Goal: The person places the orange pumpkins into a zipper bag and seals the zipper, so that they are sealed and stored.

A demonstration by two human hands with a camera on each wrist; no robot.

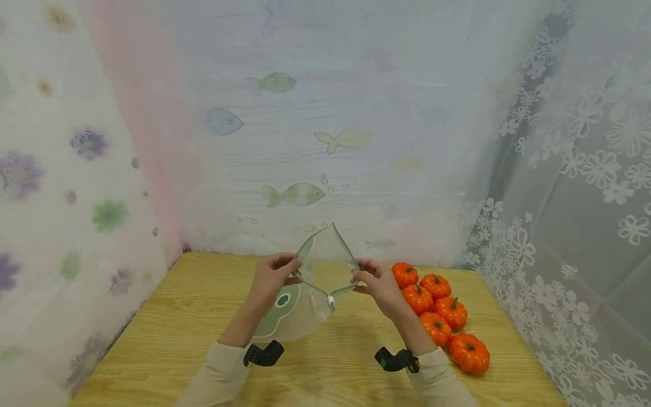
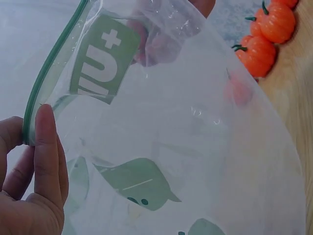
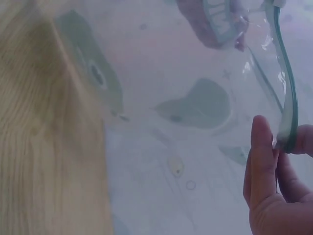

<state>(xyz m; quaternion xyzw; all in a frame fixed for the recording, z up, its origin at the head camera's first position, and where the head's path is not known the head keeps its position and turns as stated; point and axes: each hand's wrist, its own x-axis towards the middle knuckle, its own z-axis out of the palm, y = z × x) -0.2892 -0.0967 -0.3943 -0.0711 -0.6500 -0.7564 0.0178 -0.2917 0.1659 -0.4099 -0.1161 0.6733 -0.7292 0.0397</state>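
A clear zipper bag (image 1: 317, 308) with green printed shapes hangs over the middle of the table, its mouth spread wide in a diamond. My left hand (image 1: 274, 277) pinches the left side of the green-edged rim, thumb and fingers on either side of it. On the opposite side my right hand (image 1: 378, 282) pinches the rim in the same way. A small white slider (image 1: 330, 300) sits at the near corner of the mouth. In the left wrist view the bag (image 2: 195, 132) shows a green leaf-like print; the right wrist view shows its green rim (image 3: 292, 93) between thumb and fingers.
Several orange pumpkins (image 1: 469, 354) with green stems stand in a cluster on the right side of the wooden table (image 1: 178, 328). Fish-printed sheeting (image 1: 300, 141) hangs behind the table, with flowered curtains at the left and right.
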